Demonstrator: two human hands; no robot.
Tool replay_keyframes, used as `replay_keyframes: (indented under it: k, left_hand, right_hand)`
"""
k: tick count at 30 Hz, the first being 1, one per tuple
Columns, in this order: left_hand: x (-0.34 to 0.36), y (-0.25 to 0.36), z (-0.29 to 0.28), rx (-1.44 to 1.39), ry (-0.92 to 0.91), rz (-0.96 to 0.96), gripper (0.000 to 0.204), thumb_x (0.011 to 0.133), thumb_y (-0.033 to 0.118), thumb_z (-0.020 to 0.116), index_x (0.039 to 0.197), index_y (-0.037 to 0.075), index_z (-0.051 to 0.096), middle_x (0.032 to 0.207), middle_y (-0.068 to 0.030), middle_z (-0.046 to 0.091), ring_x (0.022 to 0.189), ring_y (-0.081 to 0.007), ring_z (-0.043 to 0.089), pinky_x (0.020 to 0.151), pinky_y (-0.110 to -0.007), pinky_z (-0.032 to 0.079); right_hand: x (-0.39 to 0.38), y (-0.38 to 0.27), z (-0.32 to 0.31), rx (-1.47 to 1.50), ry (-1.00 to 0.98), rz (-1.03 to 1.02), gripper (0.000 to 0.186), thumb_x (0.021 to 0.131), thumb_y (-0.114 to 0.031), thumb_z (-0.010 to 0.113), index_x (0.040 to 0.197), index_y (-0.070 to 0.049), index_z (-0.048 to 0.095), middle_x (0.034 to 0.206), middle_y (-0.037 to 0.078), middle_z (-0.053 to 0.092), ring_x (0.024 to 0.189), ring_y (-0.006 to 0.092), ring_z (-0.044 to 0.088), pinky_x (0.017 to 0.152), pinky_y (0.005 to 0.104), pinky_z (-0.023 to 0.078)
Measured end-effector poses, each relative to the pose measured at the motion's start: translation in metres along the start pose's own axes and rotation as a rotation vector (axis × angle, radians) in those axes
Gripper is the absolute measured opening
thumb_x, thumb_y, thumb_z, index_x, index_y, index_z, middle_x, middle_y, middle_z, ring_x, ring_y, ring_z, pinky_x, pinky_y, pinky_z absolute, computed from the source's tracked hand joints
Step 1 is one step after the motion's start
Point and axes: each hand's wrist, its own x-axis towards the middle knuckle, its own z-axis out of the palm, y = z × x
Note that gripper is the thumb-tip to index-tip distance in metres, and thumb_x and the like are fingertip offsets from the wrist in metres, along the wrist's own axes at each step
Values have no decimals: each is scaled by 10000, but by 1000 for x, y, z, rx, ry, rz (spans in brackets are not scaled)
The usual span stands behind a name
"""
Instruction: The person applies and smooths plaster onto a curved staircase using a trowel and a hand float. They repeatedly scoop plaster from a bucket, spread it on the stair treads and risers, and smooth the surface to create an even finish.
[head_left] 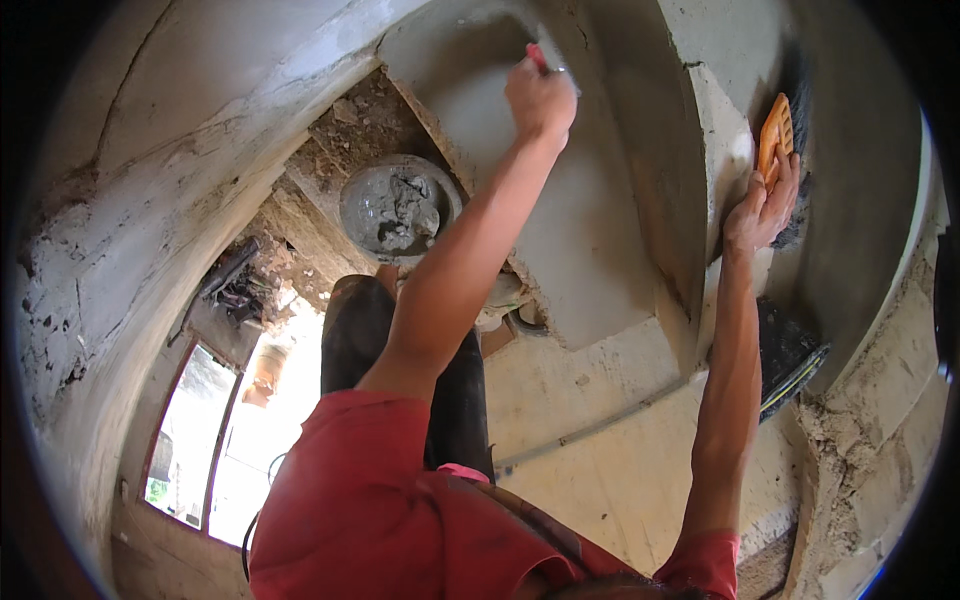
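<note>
My left hand (540, 97) is closed in a fist round the red handle (537, 57) of a hand tool. A blurred metallic edge shows beside the fist, but the tool's head is mostly hidden. The fist is held over a smooth, grey plastered surface (590, 250) at the far middle. My right hand (765, 208) grips a ribbed orange plastic block (774, 132), with its fingers laid along the block. The block stands upright beside a dark patch on the curved grey wall at the right; whether it touches the wall I cannot tell.
A round bucket (400, 210) holding wet grey mortar stands left of my left forearm. Farther left rises a cracked plaster wall (120, 220). A dark bag-like object (790, 355) lies right of my right forearm. Debris (240, 280) lies near the bright doorway.
</note>
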Motion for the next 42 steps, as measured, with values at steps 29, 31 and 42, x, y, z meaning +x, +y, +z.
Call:
replay_keyframes:
  k: [29,31,42]
  left_hand:
    - [75,66,79,386,-95,70,557,1144,400,468,1244,-95,703,1275,-306,722,1173,-455,708,1049,-457,551]
    - [63,80,70,146,-141,-18,218,958,127,551,916,-77,615,956,-223,713,868,-291,639,783,-463,521]
    - [20,34,-38,-159,-121,-85,143,893,-41,568,882,26,694,831,-51,660,732,-118,543,618,-335,433]
  right_hand:
    - [-3,4,1,9,5,4,556,1023,-430,518,1497,-165,637,1636,168,530,1526,370,457,1271,507,262]
    - [-3,6,1,19,8,-7,559,1020,-427,522,1498,-161,637,1635,170,532,1526,373,457,1271,506,264]
    - [-3,18,1,-17,-98,68,568,1003,-406,511,1537,-232,597,1699,119,457,1578,350,384,1270,597,215]
